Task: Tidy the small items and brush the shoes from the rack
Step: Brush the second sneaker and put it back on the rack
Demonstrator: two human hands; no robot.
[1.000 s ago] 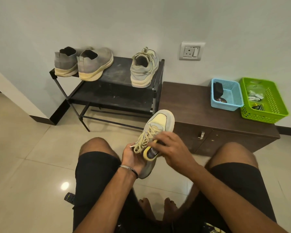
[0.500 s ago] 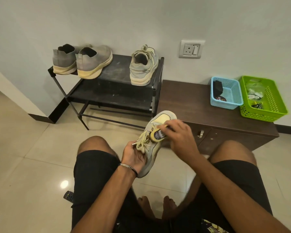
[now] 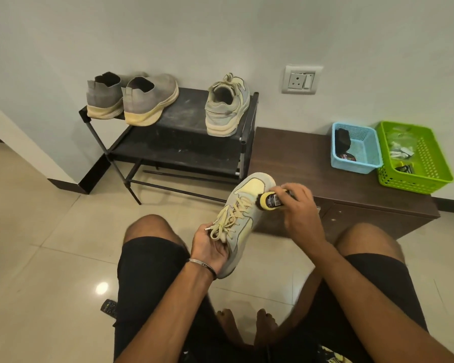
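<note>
Head view: a seated person in black shorts holds a pale grey-and-yellow laced sneaker [image 3: 243, 224] above the tiled floor, between the knees, toe pointing away toward the rack. The left hand [image 3: 211, 248] grips the sneaker at its heel end, fingers curled round the collar beside the loose yellow laces; a thin metal bracelet [image 3: 202, 265] sits on that wrist. The right hand [image 3: 298, 205] is closed round a small yellow-backed shoe brush with dark bristles [image 3: 269, 201], and the bristles touch the upper just behind the toe cap.

Behind them stands a black metal 2-tier shoe rack [image 3: 178, 142] against the wall. On its top shelf, at the left, sit 2 grey knit slip-on shoes with cream soles [image 3: 134, 98], heels facing the camera and touching side by side. At the right end of that shelf stands 1 matching grey-and-yellow sneaker [image 3: 227, 106], upright, heel toward the camera.

Just right of the rack is a low dark brown wooden cabinet [image 3: 299, 163]. On its top, near the far right, a small light blue plastic basket [image 3: 355, 149] holds dark items, and a larger bright green plastic basket [image 3: 414, 158] touching it holds small packets. A white wall socket [image 3: 302, 79] is mounted above. A black remote control [image 3: 109, 309] lies on the floor beside the left thigh.
</note>
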